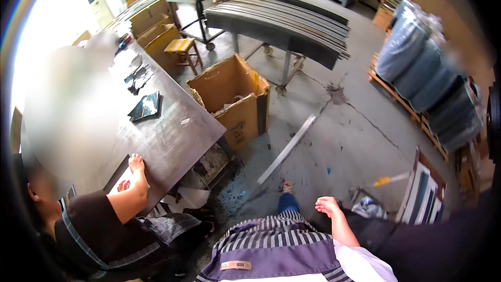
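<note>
My right hand [327,206] hangs beside my striped apron [276,240], above the floor on the right. Its fingers are loosely bent and slightly apart, with nothing visible in them. Nearest to it are a crumpled clear plastic bag [369,208] on the floor and a stack of flat panels [424,196] at the lower right. My left hand is out of the picture. One foot [287,188] shows below me, in front of the apron.
A co-worker [104,230] sits at left, hands on a dark strip at the metal table [193,125]. An open cardboard box [235,117] stands beside it. Ahead are a white bar [287,149] on the floor and a wheeled rack [282,23]. Wrapped rolls [422,68] stand on a pallet, right.
</note>
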Demonstrator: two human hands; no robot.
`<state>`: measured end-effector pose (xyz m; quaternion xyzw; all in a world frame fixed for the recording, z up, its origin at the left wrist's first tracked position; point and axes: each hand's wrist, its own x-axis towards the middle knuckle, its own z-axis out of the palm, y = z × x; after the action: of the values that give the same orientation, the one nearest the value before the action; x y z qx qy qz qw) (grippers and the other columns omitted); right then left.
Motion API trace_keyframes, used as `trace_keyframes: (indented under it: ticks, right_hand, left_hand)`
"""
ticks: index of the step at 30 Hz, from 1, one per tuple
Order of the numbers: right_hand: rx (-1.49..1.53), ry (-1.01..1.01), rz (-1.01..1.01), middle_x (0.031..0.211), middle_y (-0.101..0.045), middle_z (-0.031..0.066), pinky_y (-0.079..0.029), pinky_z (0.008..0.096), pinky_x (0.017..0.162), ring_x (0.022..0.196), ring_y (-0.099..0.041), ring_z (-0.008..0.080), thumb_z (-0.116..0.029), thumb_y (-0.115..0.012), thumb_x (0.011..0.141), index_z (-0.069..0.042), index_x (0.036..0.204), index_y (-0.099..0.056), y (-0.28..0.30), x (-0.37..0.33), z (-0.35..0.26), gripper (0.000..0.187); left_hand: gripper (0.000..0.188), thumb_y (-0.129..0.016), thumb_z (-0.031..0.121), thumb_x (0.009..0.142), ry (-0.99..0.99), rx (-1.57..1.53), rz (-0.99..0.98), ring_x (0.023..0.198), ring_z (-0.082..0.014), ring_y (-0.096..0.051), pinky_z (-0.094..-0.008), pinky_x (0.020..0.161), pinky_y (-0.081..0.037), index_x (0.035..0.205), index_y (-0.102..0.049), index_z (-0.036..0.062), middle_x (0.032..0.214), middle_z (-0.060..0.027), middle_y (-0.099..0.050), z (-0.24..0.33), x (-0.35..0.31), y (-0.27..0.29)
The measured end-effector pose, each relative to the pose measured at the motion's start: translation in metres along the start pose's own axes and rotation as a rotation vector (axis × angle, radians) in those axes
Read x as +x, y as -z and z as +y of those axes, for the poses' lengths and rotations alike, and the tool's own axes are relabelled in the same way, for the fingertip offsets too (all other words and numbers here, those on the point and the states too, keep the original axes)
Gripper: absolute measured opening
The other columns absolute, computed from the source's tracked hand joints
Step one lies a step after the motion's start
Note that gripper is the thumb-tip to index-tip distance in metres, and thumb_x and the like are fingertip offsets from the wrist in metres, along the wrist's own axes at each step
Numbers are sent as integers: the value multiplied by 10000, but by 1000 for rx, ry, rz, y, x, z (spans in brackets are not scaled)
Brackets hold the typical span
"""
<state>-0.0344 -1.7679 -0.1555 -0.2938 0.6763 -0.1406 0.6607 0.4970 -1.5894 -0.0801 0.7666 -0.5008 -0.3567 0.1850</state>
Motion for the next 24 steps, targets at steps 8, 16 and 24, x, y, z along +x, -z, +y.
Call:
trace_keyframes:
  ticks: [8,16,24]
  right_hand:
    - [40,46,-167,886,-657,140,-554,323,605,723,-656,232,-77,-599,871,5,1028,-590,-44,184,-237,177]
    - [-261,161,-282,900,-665,126,-549,283,602,736,-664,193,-76,-595,885,3,1076,-583,-117,294,-424,207]
    - [-499,77,-359,891,-662,122,-560,294,587,717,-672,205,-40,-628,858,1,1115,-567,-166,358,-538,268]
  left_hand:
    - [174,-535,162,851,657,-44,-31,768,-263,-656,-353,715,-514,923,-685,110,832,-107,-677,41,-72,-106]
    - [108,-543,-8,852,357,-208,937,622,-259,-603,-345,607,-486,920,-624,16,713,-109,-602,147,111,-35]
    - [589,-662,148,809,443,151,1042,1288,-355,-372,-436,1061,-326,1342,-428,58,1384,-171,-389,145,325,82]
